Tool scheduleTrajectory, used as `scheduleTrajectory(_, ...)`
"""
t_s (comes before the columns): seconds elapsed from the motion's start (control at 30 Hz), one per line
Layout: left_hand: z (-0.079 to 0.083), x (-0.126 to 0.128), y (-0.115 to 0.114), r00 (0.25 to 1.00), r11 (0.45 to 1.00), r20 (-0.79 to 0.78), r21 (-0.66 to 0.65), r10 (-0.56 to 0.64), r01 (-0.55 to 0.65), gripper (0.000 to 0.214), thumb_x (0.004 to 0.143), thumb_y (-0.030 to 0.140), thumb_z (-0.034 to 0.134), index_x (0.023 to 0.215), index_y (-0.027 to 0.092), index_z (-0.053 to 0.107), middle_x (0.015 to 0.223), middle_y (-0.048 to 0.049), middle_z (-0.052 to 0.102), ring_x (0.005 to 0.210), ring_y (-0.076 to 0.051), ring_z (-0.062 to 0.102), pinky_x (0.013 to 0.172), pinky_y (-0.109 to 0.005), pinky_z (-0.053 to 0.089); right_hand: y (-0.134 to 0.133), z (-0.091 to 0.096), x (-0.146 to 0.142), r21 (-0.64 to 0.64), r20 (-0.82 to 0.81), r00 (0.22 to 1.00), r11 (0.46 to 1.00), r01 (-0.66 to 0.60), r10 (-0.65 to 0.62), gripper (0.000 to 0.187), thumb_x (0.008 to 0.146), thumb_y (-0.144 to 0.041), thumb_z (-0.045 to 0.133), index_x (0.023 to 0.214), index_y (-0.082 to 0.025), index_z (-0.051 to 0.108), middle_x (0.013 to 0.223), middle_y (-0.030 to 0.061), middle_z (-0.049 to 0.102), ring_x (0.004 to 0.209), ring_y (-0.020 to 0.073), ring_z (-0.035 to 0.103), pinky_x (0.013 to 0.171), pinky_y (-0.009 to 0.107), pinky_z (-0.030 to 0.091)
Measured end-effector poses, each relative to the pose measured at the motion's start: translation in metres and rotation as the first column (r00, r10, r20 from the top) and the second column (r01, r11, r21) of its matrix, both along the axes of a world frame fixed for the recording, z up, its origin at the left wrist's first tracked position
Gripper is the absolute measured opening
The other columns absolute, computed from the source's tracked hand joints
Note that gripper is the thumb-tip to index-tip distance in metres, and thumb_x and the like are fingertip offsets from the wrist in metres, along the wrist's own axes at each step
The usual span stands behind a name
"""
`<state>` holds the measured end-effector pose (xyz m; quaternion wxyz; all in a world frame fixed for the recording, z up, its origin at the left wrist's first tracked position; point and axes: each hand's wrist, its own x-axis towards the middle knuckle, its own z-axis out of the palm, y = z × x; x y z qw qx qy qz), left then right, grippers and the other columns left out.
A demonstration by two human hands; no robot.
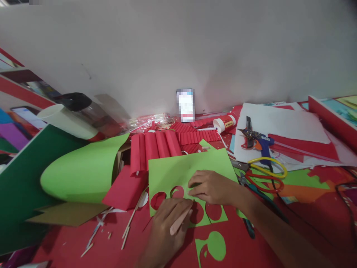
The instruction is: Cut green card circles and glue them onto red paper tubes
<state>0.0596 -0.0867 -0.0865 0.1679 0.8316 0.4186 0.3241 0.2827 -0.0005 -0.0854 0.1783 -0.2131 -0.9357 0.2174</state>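
Note:
A light green sheet of paper [173, 170] lies on the red tabletop, with several round holes cut along its near side. My left hand [170, 227] is over its lower edge, fingers closed around a pale pink stick-like thing [180, 222]; its exact kind is unclear. Resting on the sheet just right of the holes, my right hand [212, 186] has its fingers stretched out and pressing lightly on the paper. A cut green paper circle [216, 245] lies below the sheet, beside a green scrap.
Scissors [267, 167], pliers [262, 197], a blue glue gun [262, 141] and a cutter [248, 130] lie to the right. Red paper rolls [156, 145] and a large curved green paper piece [80, 171] stand left. A phone [186, 105] leans on the wall behind.

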Motion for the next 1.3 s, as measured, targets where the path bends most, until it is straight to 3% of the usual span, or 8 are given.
scheduleTrajectory(0.33, 0.003, 0.006, 0.002, 1.0, 1.0, 0.0, -0.01, -0.028, 0.028, 0.023, 0.096, 0.011, 0.052, 0.109, 0.023, 0.067, 0.099, -0.0051, 0.076, 0.088, -0.02, 0.068, 0.075, -0.033, 0.053, -0.001, 0.0, 0.0, -0.006, -0.01, 1.0, 1.0, 0.004, -0.004, 0.023, 0.097, -0.013, 0.057, 0.104, -0.021, 0.078, 0.114, 0.0057, 0.072, 0.101, 0.0195, 0.06, 0.093, 0.033, 0.045)
scheduleTrajectory(0.6, 0.009, -0.002, 0.001, 0.989, 0.999, 0.142, 0.003, 0.047, -0.048, 0.021, 0.095, 0.013, 0.058, 0.108, 0.023, 0.07, 0.095, -0.0056, 0.074, 0.088, -0.019, 0.068, 0.075, -0.031, 0.056, 0.001, 0.003, 0.003, -0.159, -0.067, 0.997, 0.987, 0.029, -0.04, 0.043, 0.085, 0.004, 0.051, 0.115, -0.016, 0.075, 0.114, 0.0084, 0.075, 0.107, 0.0203, 0.061, 0.099, 0.034, 0.048)
scheduleTrajectory(0.73, 0.015, -0.006, 0.003, 0.963, 0.979, 0.203, -0.145, 0.174, -0.146, 0.019, 0.098, 0.021, 0.055, 0.091, 0.024, 0.073, 0.086, -0.0033, 0.072, 0.081, -0.018, 0.069, 0.069, -0.028, 0.056, 0.001, 0.01, 0.009, -0.316, -0.136, 0.978, 0.942, 0.111, -0.16, 0.041, 0.09, 0.001, 0.048, 0.115, -0.02, 0.073, 0.107, 0.007, 0.076, 0.098, 0.0185, 0.065, 0.088, 0.031, 0.052)
scheduleTrajectory(0.83, 0.017, -0.009, 0.004, 0.93, 0.968, 0.28, -0.154, 0.236, -0.199, 0.021, 0.099, 0.027, 0.054, 0.086, 0.024, 0.07, 0.084, -0.0036, 0.071, 0.081, -0.019, 0.069, 0.068, -0.03, 0.057, -0.001, 0.021, 0.014, -0.38, -0.187, 0.935, 0.899, 0.215, -0.303, 0.027, 0.096, -0.009, 0.053, 0.111, -0.021, 0.072, 0.104, 0.0063, 0.074, 0.091, 0.0171, 0.067, 0.081, 0.028, 0.052)
scheduleTrajectory(0.9, 0.017, -0.012, 0.005, 0.914, 0.963, 0.309, -0.147, 0.262, -0.226, 0.02, 0.099, 0.03, 0.054, 0.086, 0.024, 0.068, 0.085, -0.004, 0.071, 0.082, -0.02, 0.069, 0.069, -0.031, 0.057, -0.005, 0.025, 0.015, -0.342, -0.174, 0.931, 0.906, 0.249, -0.321, 0.018, 0.096, -0.022, 0.063, 0.113, -0.021, 0.07, 0.106, 0.0067, 0.072, 0.097, 0.0194, 0.065, 0.087, 0.031, 0.051)
scheduleTrajectory(1.07, 0.023, -0.018, 0.01, 0.913, 0.951, 0.277, -0.165, 0.299, -0.261, 0.022, 0.099, 0.036, 0.055, 0.086, 0.023, 0.067, 0.087, -0.0055, 0.071, 0.082, -0.021, 0.069, 0.069, -0.033, 0.057, -0.016, 0.022, 0.001, -0.134, 0.003, 0.978, 0.969, 0.208, -0.21, 0.05, 0.084, -0.044, 0.079, 0.124, -0.018, 0.065, 0.121, 0.0105, 0.068, 0.112, 0.027, 0.058, 0.102, 0.042, 0.044)
scheduleTrajectory(1.17, 0.03, -0.016, 0.015, 0.934, 0.954, 0.223, -0.177, 0.278, -0.242, 0.024, 0.098, 0.039, 0.056, 0.087, 0.022, 0.069, 0.088, -0.0068, 0.072, 0.084, -0.022, 0.069, 0.072, -0.034, 0.056, -0.02, 0.017, -0.009, -0.071, 0.078, 0.962, 0.961, 0.266, -0.26, 0.041, 0.086, -0.036, 0.078, 0.121, -0.018, 0.065, 0.117, 0.0102, 0.067, 0.108, 0.0276, 0.057, 0.096, 0.042, 0.046)
scheduleTrajectory(1.3, 0.039, -0.013, 0.028, 0.937, 0.954, 0.229, -0.208, 0.264, -0.218, 0.027, 0.097, 0.041, 0.057, 0.084, 0.02, 0.067, 0.089, -0.0068, 0.072, 0.086, -0.022, 0.069, 0.077, -0.034, 0.056, -0.021, 0.012, -0.015, -0.111, 0.06, 0.939, 0.933, 0.343, -0.338, 0.035, 0.084, -0.02, 0.075, 0.117, -0.02, 0.065, 0.111, 0.0086, 0.064, 0.106, 0.0264, 0.057, 0.091, 0.038, 0.046)
